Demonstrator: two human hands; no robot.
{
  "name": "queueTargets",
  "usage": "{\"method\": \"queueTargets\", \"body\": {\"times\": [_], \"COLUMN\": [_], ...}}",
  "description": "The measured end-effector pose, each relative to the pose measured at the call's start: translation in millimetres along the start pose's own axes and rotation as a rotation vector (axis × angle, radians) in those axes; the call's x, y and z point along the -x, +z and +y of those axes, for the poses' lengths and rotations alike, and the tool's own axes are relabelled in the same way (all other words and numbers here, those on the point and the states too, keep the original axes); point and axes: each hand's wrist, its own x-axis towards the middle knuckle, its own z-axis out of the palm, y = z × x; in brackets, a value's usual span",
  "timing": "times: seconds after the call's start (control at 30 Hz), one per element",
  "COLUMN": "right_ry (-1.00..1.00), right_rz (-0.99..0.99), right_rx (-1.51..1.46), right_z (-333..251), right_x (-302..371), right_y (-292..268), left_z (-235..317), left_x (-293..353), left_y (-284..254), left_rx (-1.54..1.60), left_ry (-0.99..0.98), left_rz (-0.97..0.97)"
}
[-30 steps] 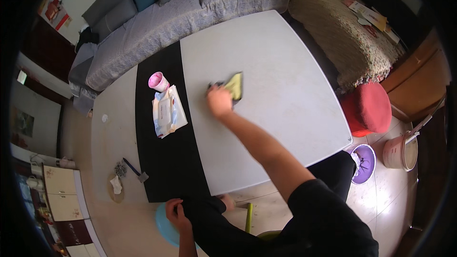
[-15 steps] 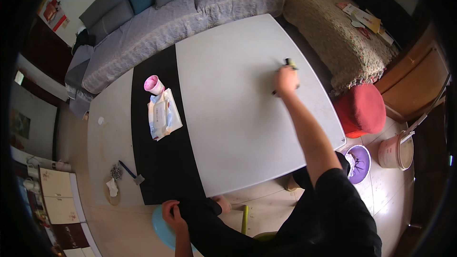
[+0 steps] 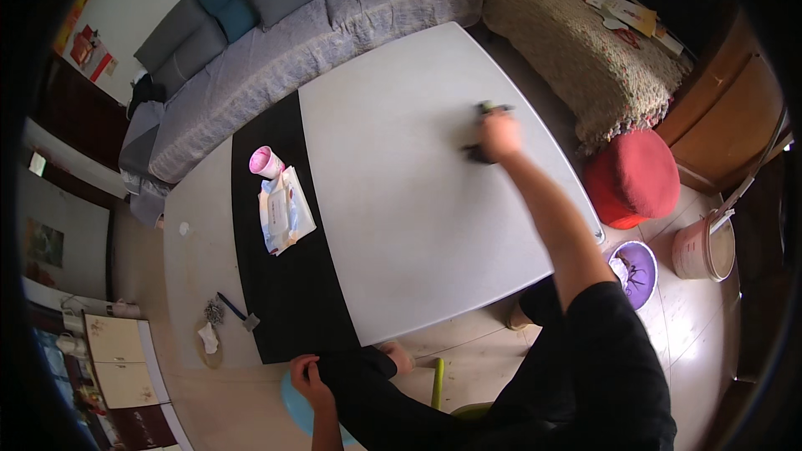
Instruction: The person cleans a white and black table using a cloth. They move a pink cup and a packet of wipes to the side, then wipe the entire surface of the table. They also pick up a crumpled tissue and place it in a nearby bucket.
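Pressing down on a dark cloth [image 3: 483, 150] at the far right part of the white table [image 3: 401, 200], the right hand [image 3: 499, 135] has its fingers closed over the cloth, arm stretched out across the tabletop. The left hand [image 3: 307, 374] rests low at the near edge, fingers curled on the dark trouser knee [image 3: 359, 384]; whether it grips the fabric cannot be told. Well left of the cloth, on the table's black stripe [image 3: 276, 284], stand a pink cup [image 3: 266, 162] and, just near of it, a wet-wipe packet [image 3: 286, 219].
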Motion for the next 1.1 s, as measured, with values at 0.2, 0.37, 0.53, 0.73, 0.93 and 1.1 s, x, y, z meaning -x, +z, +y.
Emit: {"method": "queueTargets", "body": {"times": [0.2, 0.37, 0.53, 0.73, 0.93, 1.1], "right_ry": [0.438, -0.207, -0.443, 0.206, 0.146, -0.527], "right_rz": [-0.033, -0.117, -0.074, 0.016, 0.223, -0.032], "right_rx": [0.124, -0.054, -0.211, -0.058, -0.013, -0.135], "right_z": [-10, -198, -159, 52, 21, -129], "right_x": [-11, 65, 49, -12, 22, 110], "right_y": [16, 6, 45, 0, 9, 25], "left_z": [8, 0, -2, -1, 0, -2], "left_x": [-3, -3, -6, -2, -4, -7], "left_y": [5, 1, 9, -2, 3, 2], "left_rx": [-0.002, -0.024, -0.035, 0.016, 0.069, 0.071], "left_ry": [0.019, 0.055, 0.063, 0.022, -0.037, -0.007], "left_rz": [-0.007, -0.038, -0.064, -0.026, -0.017, -0.043]}}
